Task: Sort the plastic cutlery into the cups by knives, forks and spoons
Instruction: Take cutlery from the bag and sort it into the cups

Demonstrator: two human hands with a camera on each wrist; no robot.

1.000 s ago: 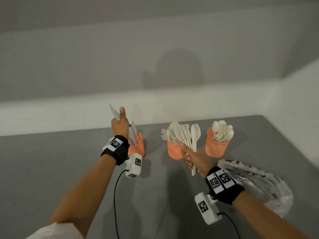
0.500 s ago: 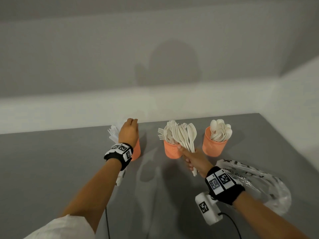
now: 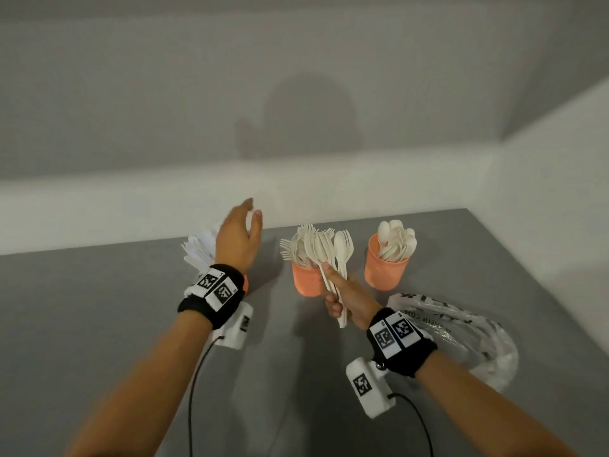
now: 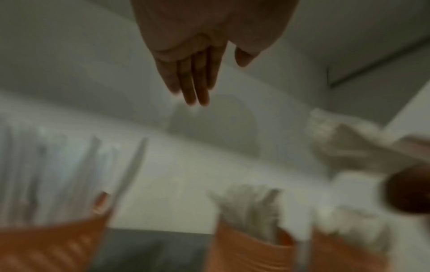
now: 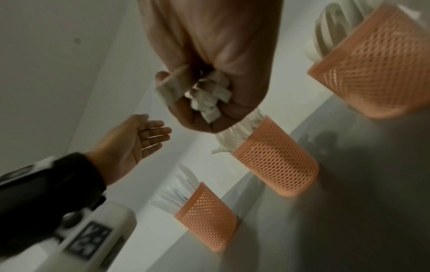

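Three cups (image 3: 385,272) mid-table, L hand (image 3: 235,240) empty above, R hand (image 3: 346,296) w/ forks (image 3: 333,252).

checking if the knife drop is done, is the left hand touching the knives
Apart. The right wrist view shows the left hand open in the air, with bare wall between it and the knives in their cup.
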